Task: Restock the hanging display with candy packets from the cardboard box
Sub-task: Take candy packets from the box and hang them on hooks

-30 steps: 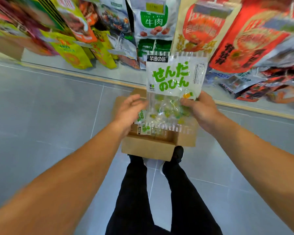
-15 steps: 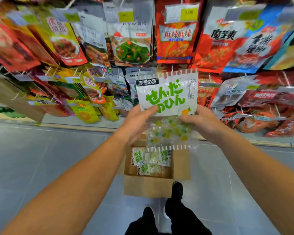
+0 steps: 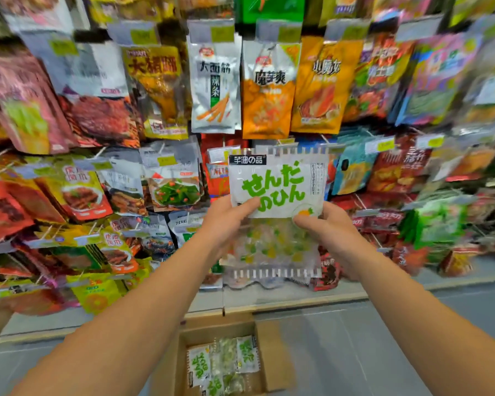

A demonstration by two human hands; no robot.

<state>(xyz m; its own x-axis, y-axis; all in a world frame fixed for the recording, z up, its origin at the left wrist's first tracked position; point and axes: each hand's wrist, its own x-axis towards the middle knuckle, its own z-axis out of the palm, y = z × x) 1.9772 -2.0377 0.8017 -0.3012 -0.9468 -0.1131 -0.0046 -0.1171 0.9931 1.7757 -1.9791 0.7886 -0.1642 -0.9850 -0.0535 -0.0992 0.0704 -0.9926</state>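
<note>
Now left hand [image 3: 226, 221], right hand [image 3: 330, 228] grip clamped on candy packet [image 3: 277, 201]; cardboard box [image 3: 272, 358] below

1. This is a shop, in its snack aisle.
2. A hanging display [image 3: 240, 110] fills the wall with many coloured snack packets in rows on hooks.
3. Small price labels [image 3: 222, 32] sit above the packets.
4. An open cardboard box [image 3: 272, 358] of stock stands on the grey tiled floor [image 3: 355, 352] below the display.
</note>
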